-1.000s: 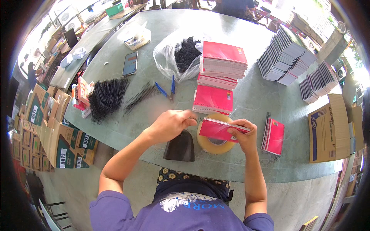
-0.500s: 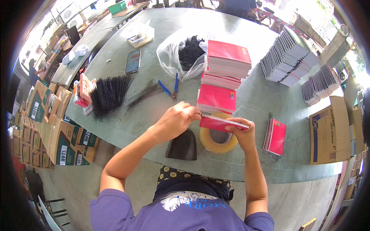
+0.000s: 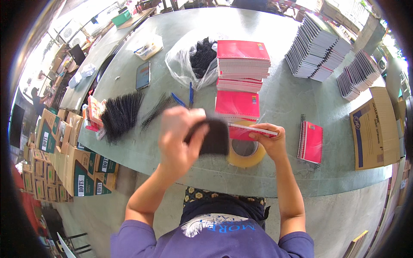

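Observation:
My right hand [image 3: 269,138] holds a red notebook [image 3: 248,130] flat above a roll of tan packing tape [image 3: 245,151] on the green table [image 3: 284,99]. My left hand [image 3: 178,137] is raised and blurred, gripping a black flat piece [image 3: 214,136] against the notebook's left edge. Just beyond lies a short stack of red notebooks [image 3: 237,104], and behind it a taller stack [image 3: 243,64]. One bound red notebook [image 3: 310,142] lies to the right of my right hand.
Black spiral coils [image 3: 121,113] lie at the left, more in a clear plastic bag [image 3: 195,60]. Blue pens [image 3: 185,98] and a phone [image 3: 143,74] rest mid-table. Grey notebook stacks [image 3: 316,49] stand at the back right, a cardboard box [image 3: 374,124] at the right, and cartons [image 3: 64,159] on the floor at the left.
My left hand lifted off the notebook's edge, and the black piece that lay at the table's near edge is now in it, up at the notebook. The right hand stayed put.

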`<move>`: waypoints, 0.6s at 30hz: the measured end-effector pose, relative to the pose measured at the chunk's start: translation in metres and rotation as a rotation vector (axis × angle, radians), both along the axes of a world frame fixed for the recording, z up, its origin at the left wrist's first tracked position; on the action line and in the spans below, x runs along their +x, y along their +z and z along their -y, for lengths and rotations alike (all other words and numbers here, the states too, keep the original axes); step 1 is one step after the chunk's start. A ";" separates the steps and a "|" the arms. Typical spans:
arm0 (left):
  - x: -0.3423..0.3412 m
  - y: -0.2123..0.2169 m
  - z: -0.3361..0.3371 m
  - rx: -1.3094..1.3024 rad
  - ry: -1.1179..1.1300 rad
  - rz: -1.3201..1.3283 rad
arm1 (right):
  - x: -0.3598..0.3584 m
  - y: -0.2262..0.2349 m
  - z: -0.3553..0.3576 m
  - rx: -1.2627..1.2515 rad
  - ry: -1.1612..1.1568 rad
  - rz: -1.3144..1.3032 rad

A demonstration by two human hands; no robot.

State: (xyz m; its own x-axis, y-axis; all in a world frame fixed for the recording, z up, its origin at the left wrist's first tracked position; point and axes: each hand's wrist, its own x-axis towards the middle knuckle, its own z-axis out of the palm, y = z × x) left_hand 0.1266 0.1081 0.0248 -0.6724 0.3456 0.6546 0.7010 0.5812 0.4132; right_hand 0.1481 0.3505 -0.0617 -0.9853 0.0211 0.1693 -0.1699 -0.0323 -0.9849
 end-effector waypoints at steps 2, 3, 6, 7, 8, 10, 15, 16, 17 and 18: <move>-0.009 -0.016 -0.007 -0.127 -0.008 0.014 | 0.003 0.000 0.001 0.079 -0.024 -0.005; -0.004 -0.032 -0.011 -0.113 -0.116 0.138 | 0.006 -0.001 -0.001 0.172 -0.063 -0.012; 0.003 -0.006 -0.019 0.042 -0.088 0.105 | 0.010 -0.005 -0.004 0.099 -0.099 -0.004; -0.005 0.003 -0.019 0.109 -0.006 -0.063 | 0.012 -0.005 -0.004 0.024 -0.093 0.018; -0.006 0.002 -0.020 0.043 0.014 -0.041 | 0.010 -0.006 -0.002 0.018 -0.090 -0.003; -0.005 -0.013 -0.024 -0.048 -0.048 0.089 | 0.009 -0.006 -0.002 0.030 -0.096 -0.045; -0.012 0.008 -0.027 0.153 0.057 -0.151 | 0.010 -0.005 -0.006 -0.020 -0.110 0.018; -0.012 0.001 -0.030 0.130 0.048 -0.070 | 0.011 -0.005 -0.005 -0.019 -0.107 0.033; -0.012 -0.011 -0.031 0.072 -0.080 -0.046 | 0.012 -0.005 -0.003 -0.057 -0.097 0.036; -0.006 -0.015 -0.033 0.034 -0.149 0.070 | 0.012 -0.005 -0.002 -0.093 -0.095 0.037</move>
State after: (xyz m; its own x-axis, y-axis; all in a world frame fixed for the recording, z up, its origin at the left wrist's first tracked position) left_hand 0.1209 0.1408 0.0099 -0.6598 0.4231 0.6209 0.7471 0.4579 0.4819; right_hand 0.1600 0.3527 -0.0669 -0.9837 0.1290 0.1255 -0.1399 -0.1097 -0.9841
